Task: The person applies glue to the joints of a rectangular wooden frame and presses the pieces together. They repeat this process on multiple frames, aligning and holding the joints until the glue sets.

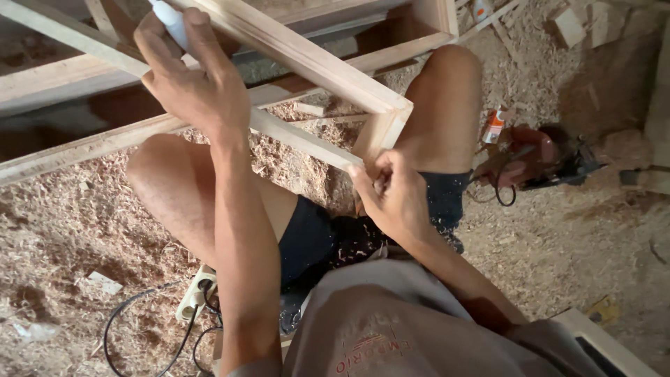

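The left hand (pixel 199 84) is seen closed in a fist around a small white plastic bottle (pixel 169 21), of which only the lower part shows between thumb and fingers at the top edge of the view. The knuckles rest against a thin pale wooden strip (pixel 307 139). The bottle's long axis runs roughly up and away from the person, tilted slightly to the left; its tip is out of view.

The right hand (pixel 394 199) is curled, with fingertips and thumb pinched on the near end of the thin strip, just below the corner of a light-coloured rectangular wooden frame (pixel 328 70). The strip's long axis runs diagonally, from the right hand's pinch up and to the left, passing under the left hand. The frame is held above the person's bare knees, its near corner pointing toward the right hand, its moulded rail running up and to the left, roughly parallel with the strip.

The floor (pixel 77 209) is covered with sawdust and wood shavings. A red power tool (pixel 530 157) with a black cord lies on the floor on the person's right, well apart from the hands, with a small orange-and-white bottle (pixel 494 126) just beside it. A white socket strip (pixel 195 292) with black cables lies on the floor near the left forearm.
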Available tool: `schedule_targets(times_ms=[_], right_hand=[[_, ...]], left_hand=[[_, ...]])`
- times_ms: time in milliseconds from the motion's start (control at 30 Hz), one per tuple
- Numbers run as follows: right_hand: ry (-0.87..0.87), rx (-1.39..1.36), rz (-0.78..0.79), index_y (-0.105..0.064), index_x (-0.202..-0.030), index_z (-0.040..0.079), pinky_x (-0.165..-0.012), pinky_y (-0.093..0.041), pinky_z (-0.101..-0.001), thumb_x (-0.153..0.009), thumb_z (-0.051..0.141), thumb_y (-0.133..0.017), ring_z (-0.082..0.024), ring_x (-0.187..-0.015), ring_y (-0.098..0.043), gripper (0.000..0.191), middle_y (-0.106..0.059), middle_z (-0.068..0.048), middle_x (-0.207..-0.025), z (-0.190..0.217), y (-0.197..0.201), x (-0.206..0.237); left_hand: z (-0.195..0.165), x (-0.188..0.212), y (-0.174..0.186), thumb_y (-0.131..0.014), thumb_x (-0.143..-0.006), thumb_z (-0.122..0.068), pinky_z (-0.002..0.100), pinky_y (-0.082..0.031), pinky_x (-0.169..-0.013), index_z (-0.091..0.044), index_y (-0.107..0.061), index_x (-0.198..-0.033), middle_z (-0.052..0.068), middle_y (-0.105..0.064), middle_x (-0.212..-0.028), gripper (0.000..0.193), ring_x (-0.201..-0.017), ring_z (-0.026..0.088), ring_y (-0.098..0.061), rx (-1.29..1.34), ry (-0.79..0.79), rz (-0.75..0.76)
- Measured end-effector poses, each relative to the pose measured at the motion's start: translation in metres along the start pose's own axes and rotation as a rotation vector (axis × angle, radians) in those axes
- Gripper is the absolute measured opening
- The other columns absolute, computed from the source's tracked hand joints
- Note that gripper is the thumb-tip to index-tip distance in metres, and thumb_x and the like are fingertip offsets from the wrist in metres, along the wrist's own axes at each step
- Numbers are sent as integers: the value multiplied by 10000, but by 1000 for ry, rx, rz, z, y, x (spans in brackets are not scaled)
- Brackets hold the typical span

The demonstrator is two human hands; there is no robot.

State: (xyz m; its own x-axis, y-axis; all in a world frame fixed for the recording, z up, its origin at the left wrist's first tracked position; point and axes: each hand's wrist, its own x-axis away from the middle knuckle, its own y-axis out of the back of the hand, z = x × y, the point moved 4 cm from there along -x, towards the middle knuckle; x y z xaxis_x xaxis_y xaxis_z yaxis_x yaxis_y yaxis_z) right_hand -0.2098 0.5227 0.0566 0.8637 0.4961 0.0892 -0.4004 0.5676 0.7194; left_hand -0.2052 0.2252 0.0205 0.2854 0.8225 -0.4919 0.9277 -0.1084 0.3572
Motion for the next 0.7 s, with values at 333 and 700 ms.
schedule_targets(times_ms=[333, 700], right_hand=[[-136, -917, 24, -304, -1121, 82, -653, -530, -291, -1055, 71, -617, -159, -779, -647, 320, -613, -130, -976, -49, -16, 22], [-57, -546, -28, -358, -1150, 76, -594, -428, -219, -1065, 94, -623, -100, -723, -529, 279, -580, -83, -916, -50, -12, 11]], left_hand=[[1, 4, -1, -592, -1164, -421, 323, -411, -768, -153, -584, -1223, -53, -651, -902, 274, -747, 107, -629, -6, -23, 1], [7, 2, -6, -583, -1166, -405, 339, -434, -750, -130, -582, -1241, -23, -739, -937, 286, -750, 94, -666, 9, -94, -14]])
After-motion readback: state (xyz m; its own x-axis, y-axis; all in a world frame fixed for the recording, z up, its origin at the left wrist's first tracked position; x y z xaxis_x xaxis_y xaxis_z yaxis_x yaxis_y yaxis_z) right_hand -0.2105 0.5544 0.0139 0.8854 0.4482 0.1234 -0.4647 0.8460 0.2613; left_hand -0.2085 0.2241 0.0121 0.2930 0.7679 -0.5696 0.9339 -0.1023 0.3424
